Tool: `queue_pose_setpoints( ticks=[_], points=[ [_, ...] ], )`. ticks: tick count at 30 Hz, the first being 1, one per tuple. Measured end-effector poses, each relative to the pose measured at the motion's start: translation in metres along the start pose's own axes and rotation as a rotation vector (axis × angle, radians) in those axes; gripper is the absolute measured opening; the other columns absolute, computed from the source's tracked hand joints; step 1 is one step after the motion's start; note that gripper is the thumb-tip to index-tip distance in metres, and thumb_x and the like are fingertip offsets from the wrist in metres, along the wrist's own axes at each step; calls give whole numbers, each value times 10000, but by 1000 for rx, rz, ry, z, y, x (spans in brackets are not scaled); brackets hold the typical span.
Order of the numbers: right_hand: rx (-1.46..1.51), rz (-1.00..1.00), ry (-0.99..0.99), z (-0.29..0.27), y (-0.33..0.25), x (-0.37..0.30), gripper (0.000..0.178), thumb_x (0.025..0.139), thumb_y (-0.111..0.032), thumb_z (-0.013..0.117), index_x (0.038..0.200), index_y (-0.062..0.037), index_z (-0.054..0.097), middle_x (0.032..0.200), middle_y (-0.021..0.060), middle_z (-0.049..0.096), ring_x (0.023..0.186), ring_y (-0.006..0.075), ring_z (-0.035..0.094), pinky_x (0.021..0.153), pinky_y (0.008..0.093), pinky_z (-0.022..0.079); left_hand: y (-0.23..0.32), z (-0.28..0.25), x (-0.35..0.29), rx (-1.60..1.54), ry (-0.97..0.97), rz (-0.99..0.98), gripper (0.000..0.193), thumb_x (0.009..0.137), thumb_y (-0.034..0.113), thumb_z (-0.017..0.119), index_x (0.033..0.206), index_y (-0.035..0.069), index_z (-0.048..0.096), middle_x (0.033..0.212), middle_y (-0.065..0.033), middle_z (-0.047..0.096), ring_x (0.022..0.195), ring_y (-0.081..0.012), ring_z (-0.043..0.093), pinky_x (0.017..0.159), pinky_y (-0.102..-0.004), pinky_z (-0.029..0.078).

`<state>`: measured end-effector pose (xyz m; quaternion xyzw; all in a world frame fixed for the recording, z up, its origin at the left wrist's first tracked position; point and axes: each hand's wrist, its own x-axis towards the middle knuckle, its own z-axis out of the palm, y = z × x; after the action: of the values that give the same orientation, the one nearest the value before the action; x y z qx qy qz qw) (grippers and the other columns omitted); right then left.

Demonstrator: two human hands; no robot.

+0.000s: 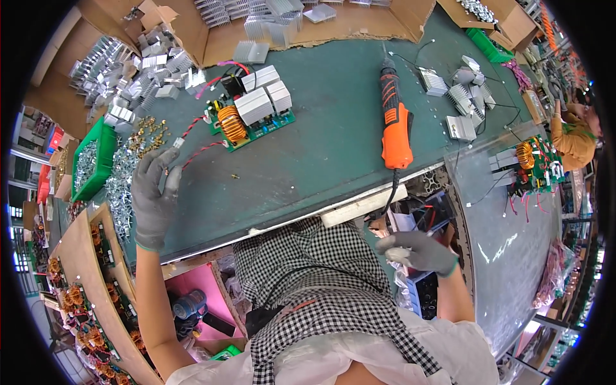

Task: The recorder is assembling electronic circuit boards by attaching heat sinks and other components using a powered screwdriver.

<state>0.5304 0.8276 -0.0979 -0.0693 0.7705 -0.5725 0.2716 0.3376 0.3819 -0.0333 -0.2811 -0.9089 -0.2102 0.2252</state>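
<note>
My left hand (154,199), in a grey glove, is at the left of the green bench top beside loose screws. Its thumb and fingers are apart, the fingertips by a white connector (178,142) on twisted red wires. Those wires run to a green circuit board (262,130) with a copper-wound coil (231,123) and silver heat sinks (254,105). My right hand (427,253), also gloved, is below the bench edge with curled fingers. Something whitish shows at its fingertips; I cannot make out what. An orange electric screwdriver (396,138) lies on the bench.
Brass screws (147,133) and silver screws (119,186) lie near a green bin (96,160). Cardboard boxes (359,29) of heat sinks stand behind. At the right are loose heat sinks (461,128) and another circuit board (539,163). A person (577,138) sits far right.
</note>
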Motion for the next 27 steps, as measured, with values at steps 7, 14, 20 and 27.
queue_pose_setpoints(
  ticks=[7,14,20,27],
  points=[
    [-842,-9,998,-59,-74,111,668,843,-289,681,1418,-119,388,1152,175,529,958,363,612,792,444,513,27,23,19,-144,-35,7,210,796,64,702,1003,90,672,939,-84,645,893,-276,610,783,-374,486],
    [-670,-152,935,-25,-49,92,734,814,-256,677,1444,-79,343,1217,203,511,1072,371,578,862,448,497,37,48,1,-51,-255,-25,230,762,157,738,980,106,687,822,-68,625,829,-287,581,749,-403,466],
    [796,-203,482,46,-10,25,818,743,-266,681,1430,12,333,1237,212,546,981,315,605,820,399,507,44,39,6,7,-307,-79,113,802,135,670,912,111,669,828,-69,623,841,-282,587,735,-417,473],
    [1366,17,-341,88,13,39,816,725,-287,706,1390,31,357,864,201,642,582,267,611,496,361,525,59,38,19,-370,-301,-414,237,925,65,570,1153,71,635,895,-50,632,853,-103,603,719,-253,515]
  ],
)
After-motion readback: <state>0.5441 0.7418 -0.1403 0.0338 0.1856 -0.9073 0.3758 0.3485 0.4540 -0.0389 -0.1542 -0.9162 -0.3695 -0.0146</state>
